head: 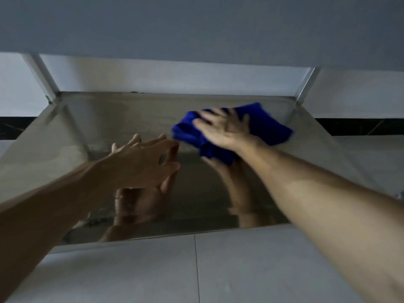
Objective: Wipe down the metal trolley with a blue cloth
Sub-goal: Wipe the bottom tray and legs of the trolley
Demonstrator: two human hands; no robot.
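floor tiles (153,270): lying nearest the camera, pale, running under the shelf's front edge; a cloth slipping off the front would be landing here.
left hand (142,162): hovering over the middle of the shelf, fingers straight and a little spread, holding nothing; whether the fingertips are touching the metal cannot be told. if it is leaning on the polished surface, it is likely leaving prints on the part being cleaned.
lower shelf (72,132): the metal trolley's shiny tray, mirroring both arms; streaks are showing near the left and front, so patches may be getting missed.
right hand (223,130): lying flat on the blue cloth, fingers spread and pressing down, not curled round it; blurred, so it seems to be in a stroke. with only a flat press, the cloth could be bunching and sliding out from under the palm.
blue cloth (271,125): crumpled on the right rear part of the shelf, near the back right corner.
corner post (303,86): standing just behind the cloth; a wide stroke could be knocking knuckles into it.
upper shelf (196,29): hanging overhead, dim, cutting the light.
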